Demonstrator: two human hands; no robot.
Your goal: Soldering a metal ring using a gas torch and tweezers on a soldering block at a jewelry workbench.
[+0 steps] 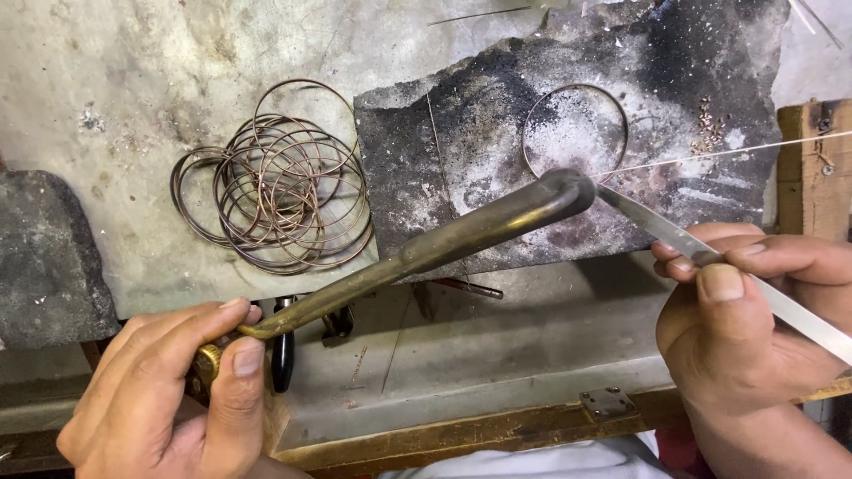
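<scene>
Here, left hand [169, 390] grips brass torch [444, 244], nozzle over wire ring [575, 129] on charred block [497, 151]. Right hand [754, 310] pinches steel tweezers [674, 235]; tips hidden, probably near the ring's joint.

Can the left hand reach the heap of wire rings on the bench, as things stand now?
Probably not at once: the left hand grips the brass torch. The heap of wire rings lies uncovered just above it, with nothing between.

Left hand [164, 390] grips a brass torch [426, 248], its bent tip over a wire ring [575, 129] on a charred block [497, 115]. Right hand [754, 310] pinches steel tweezers [710, 257]. Loose rings [280, 191] lie piled beside the block.
</scene>
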